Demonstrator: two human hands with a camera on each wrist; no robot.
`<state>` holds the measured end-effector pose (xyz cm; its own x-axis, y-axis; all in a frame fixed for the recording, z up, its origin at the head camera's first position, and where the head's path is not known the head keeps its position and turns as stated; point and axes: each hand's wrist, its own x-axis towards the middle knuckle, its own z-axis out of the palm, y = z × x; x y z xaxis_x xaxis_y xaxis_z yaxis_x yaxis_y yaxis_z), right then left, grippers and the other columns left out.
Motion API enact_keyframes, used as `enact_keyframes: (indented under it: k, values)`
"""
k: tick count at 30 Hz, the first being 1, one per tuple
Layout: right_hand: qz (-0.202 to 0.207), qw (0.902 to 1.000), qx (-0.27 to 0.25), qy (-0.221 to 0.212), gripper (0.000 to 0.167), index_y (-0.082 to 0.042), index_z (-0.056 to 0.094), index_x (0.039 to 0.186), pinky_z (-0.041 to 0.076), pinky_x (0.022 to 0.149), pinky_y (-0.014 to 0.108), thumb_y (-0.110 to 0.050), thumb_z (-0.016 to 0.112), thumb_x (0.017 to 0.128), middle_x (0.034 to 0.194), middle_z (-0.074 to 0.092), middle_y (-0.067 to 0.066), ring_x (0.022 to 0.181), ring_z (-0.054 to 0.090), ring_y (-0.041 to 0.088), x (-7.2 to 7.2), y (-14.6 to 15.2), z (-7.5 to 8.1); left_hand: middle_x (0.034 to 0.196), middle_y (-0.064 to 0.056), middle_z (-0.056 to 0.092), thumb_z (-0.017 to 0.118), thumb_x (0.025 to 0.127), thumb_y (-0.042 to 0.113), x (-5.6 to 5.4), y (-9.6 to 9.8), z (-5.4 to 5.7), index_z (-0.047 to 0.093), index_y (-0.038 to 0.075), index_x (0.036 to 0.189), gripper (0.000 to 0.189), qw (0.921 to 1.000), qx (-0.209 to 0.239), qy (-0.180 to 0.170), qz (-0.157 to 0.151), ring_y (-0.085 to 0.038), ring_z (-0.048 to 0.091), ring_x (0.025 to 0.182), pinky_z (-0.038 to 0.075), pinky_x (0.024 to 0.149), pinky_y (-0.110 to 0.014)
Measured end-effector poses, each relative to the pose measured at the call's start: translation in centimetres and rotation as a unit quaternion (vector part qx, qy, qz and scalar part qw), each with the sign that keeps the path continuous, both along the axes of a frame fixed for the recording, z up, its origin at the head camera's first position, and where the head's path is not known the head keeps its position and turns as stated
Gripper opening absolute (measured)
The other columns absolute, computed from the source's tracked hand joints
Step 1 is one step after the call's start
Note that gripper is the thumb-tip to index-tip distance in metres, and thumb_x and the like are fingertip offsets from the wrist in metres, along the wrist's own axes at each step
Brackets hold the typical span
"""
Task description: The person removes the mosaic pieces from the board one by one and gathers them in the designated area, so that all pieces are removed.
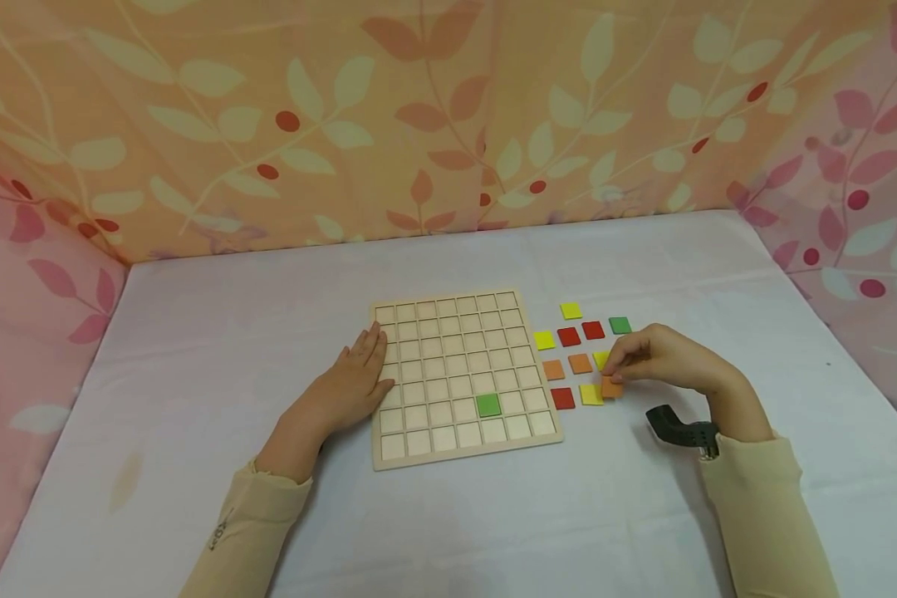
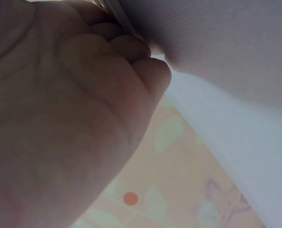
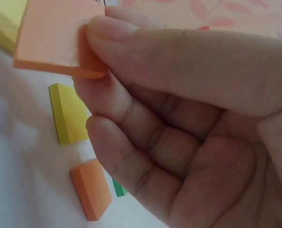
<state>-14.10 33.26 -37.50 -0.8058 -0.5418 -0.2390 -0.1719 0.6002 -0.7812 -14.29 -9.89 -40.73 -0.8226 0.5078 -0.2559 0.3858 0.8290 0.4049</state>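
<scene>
Between thumb and fingers, my right hand point(image 1: 661, 359) pinches an orange square tile point(image 1: 611, 388); the right wrist view shows this orange tile point(image 3: 55, 40) close up, above the table. My left hand point(image 1: 347, 382) rests with extended fingers on the left edge of a pale wooden grid board point(image 1: 448, 390). One green tile point(image 1: 488, 405) lies in a cell near the board's lower right. Loose tiles sit right of the board: red tiles point(image 1: 569, 336), yellow tiles point(image 1: 571, 311), orange tiles point(image 1: 580, 363) and a green one point(image 1: 620, 325). My right fingers partly cover a yellow tile point(image 1: 601, 359).
A white cloth point(image 1: 217, 349) covers the table. Floral curtains point(image 1: 448, 124) stand along the back and both sides. A black curved device point(image 1: 680, 428) is at my right wrist, just above my sleeve point(image 1: 762, 498).
</scene>
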Motion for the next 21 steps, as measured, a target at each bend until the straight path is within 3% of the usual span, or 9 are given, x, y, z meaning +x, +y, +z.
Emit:
enact_keyframes:
  k: [21]
  values:
    - [-0.012, 0.9988, 0.047, -0.004, 0.005, -0.01, 0.074, 0.085, 0.051, 0.069, 0.023, -0.006, 0.071, 0.082, 0.08, 0.067, -0.002, 0.072, 0.057, 0.011, -0.28, 0.78, -0.54, 0.155, -0.022, -0.003, 0.041, 0.101, 0.024, 0.07, 0.0, 0.32, 0.006, -0.009, 0.147, 0.067, 1.0, 0.001, 0.004, -0.004, -0.036, 0.0, 0.142, 0.011, 0.112, -0.053]
